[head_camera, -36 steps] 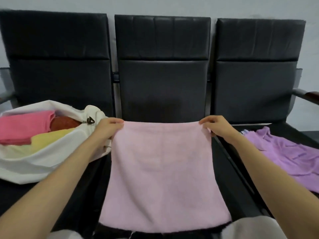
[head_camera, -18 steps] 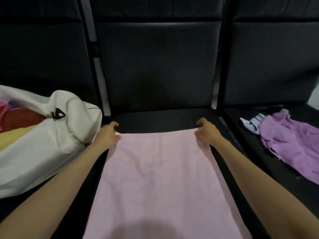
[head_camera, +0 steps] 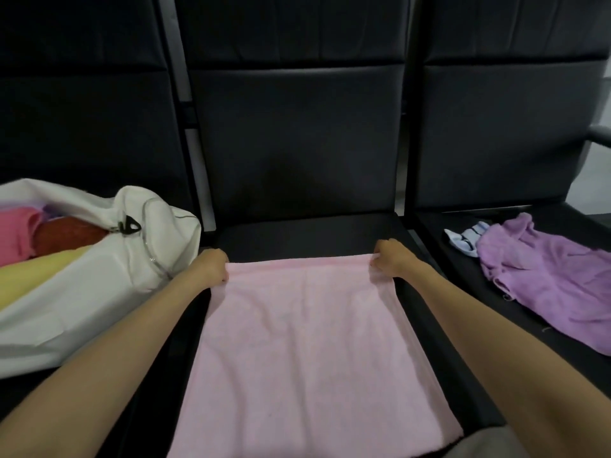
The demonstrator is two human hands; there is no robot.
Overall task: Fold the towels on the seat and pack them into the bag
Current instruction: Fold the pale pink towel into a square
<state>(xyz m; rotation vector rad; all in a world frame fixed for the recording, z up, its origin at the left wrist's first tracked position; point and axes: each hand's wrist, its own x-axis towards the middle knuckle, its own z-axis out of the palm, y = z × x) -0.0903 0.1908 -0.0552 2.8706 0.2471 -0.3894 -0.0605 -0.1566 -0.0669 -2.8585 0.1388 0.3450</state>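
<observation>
Head view: a pink towel [head_camera: 307,352] lies spread on the middle seat [head_camera: 297,236], its far corners pinched by the left hand [head_camera: 214,266] and right hand [head_camera: 390,261]. Soft, light and limp, it likely folds best held by corners.

The pink towel [head_camera: 314,352] is showing soft, matt terry cloth, with a fine nap and faint creases running across it. Under it the middle seat [head_camera: 297,239] is giving off a dull sheen: smooth black leather-like upholstery. The white bag [head_camera: 99,292] is looking like thin, smooth woven fabric, matt, with a black plastic toggle [head_camera: 127,225] sitting at its mouth. Inside, the yellow towel [head_camera: 29,276] and the rust-red towel [head_camera: 66,234] are reading as fuzzy cloth. Over on the right, the purple towel [head_camera: 545,276] is lying matt and rumpled.
</observation>
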